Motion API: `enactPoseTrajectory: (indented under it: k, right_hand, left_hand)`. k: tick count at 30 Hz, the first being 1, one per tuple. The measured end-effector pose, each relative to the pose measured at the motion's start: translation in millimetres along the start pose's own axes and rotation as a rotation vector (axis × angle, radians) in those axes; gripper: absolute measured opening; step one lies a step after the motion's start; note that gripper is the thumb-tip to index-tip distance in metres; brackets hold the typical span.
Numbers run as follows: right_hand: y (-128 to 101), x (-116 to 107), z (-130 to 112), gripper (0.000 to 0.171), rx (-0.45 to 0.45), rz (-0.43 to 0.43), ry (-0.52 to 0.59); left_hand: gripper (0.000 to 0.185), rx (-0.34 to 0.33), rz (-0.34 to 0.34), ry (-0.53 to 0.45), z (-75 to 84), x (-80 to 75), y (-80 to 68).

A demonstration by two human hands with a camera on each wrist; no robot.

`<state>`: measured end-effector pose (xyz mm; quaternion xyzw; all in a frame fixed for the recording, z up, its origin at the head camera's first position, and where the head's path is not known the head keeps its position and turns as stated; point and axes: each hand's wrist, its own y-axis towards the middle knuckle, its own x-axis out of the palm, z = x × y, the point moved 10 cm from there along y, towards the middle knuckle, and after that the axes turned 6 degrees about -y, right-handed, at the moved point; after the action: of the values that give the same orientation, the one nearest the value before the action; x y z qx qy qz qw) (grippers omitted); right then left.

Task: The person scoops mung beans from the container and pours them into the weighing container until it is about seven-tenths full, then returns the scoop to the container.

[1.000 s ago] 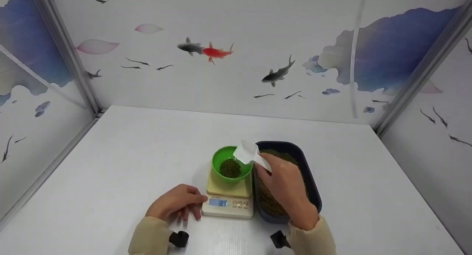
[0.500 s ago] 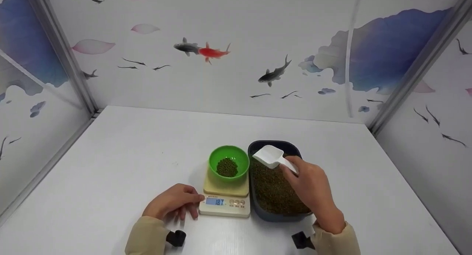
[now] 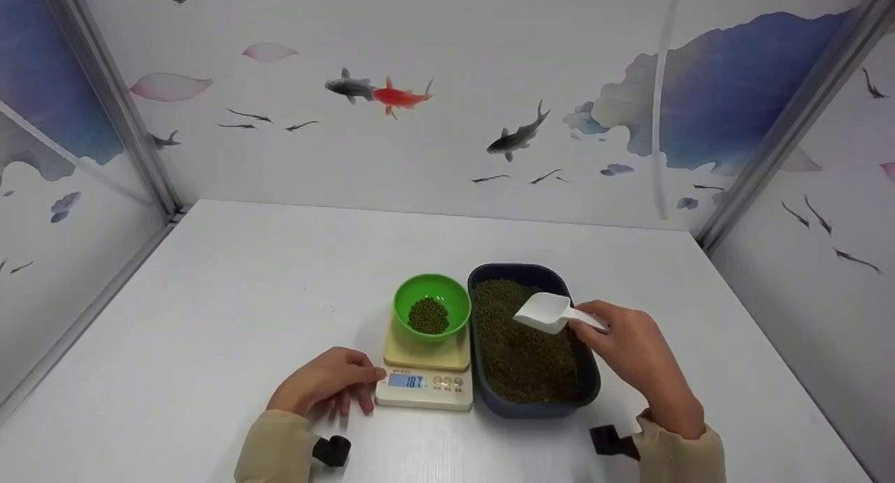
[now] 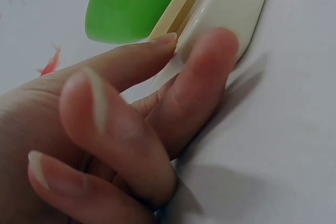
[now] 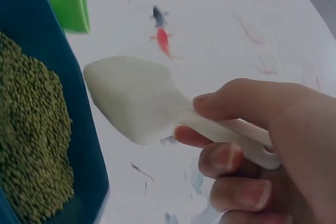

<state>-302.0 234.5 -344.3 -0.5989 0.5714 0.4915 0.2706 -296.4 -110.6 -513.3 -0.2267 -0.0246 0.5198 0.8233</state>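
My right hand (image 3: 633, 343) pinches the handle of a white scoop (image 3: 544, 311), its fingers curled round it in the right wrist view. The scoop is above a dark blue tub (image 3: 535, 409) of small green beans (image 3: 531, 371). Left of the tub, a green bowl (image 3: 451, 298) with a small heap of the beans (image 3: 428, 316) stands on a kitchen scale (image 3: 426, 398), whose display seems to read 18.7. My left hand (image 3: 325, 381) rests on the table, thumb tip touching the scale's left edge. In the left wrist view its other fingers (image 4: 126, 135) are loosely bent.
The white table (image 3: 280, 273) has wall panels (image 3: 433, 154) painted with fish at the back and on both sides. Metal posts (image 3: 741, 175) stand at the back corners. The tub and the scale stand close side by side.
My right hand has carried the scoop from over the green bowl rightward to above the tub. The display has gone from about 18.4 to 18.7. The left hand stays at the scale.
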Motion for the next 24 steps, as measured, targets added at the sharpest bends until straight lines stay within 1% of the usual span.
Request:
enactPoseTrajectory:
  k: [6, 11, 16, 19, 24]
  right_hand:
    - [-5.3, 1.7, 22.9, 0.040, 0.063, -0.090, 0.032]
    - [-2.7, 11.4, 29.5, 0.046, 0.087, -0.147, 0.033]
    - [0.9, 20.3, 34.8, 0.047, 0.111, -0.187, 0.015]
    - [1.8, 25.1, 37.5, 0.044, 0.115, -0.215, -0.008]
    - [3.5, 36.3, 36.1, 0.043, 0.085, -0.259, -0.018]
  left_hand:
    - [0.040, 0.003, -0.002, 0.012, -0.1, 0.4, 0.5]
    - [0.040, -0.003, 0.008, 0.017, -0.7, -2.3, -0.9]
    - [0.041, 0.003, 0.015, 0.008, 0.2, -3.8, -2.1]
    - [0.041, 0.004, 0.015, 0.000, 0.3, -2.9, -2.0]
    - [0.040, 0.000, 0.014, -0.005, -1.0, -1.1, -1.0]
